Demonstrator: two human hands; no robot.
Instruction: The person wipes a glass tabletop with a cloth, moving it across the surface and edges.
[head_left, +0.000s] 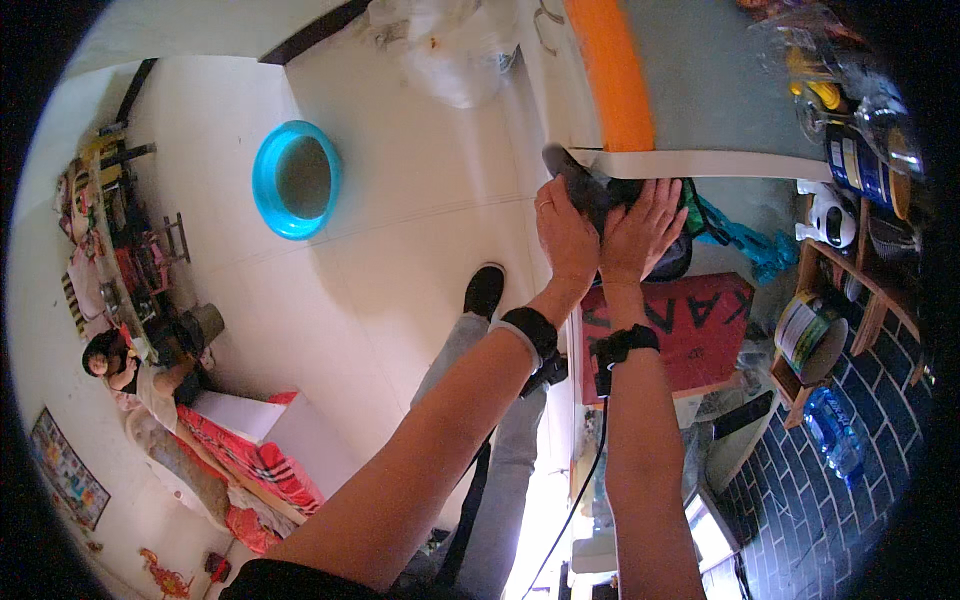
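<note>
A dark item (583, 180), soft-looking and with a narrow rounded end, lies at the edge of a glass-topped surface; its kind is unclear. My left hand (566, 236) is curled against its near side, with the fingertips partly hidden. Close beside it, my right hand (641, 236) lies over the dark material with its fingers stretched out; whether it grips anything does not show. A black rounded bag-like thing (673, 261) shows under and beside the right hand. Both wrists wear black straps. A red box with black lettering (705, 322) lies just nearer than the hands.
A blue plastic basin (262, 180) stands on the tiled floor to the left. Right of the hands are a wooden shelf (866, 277), a round tub (799, 337) and a plastic bottle (832, 431). A black cable (577, 504) runs below. Another person (124, 367) is at far left.
</note>
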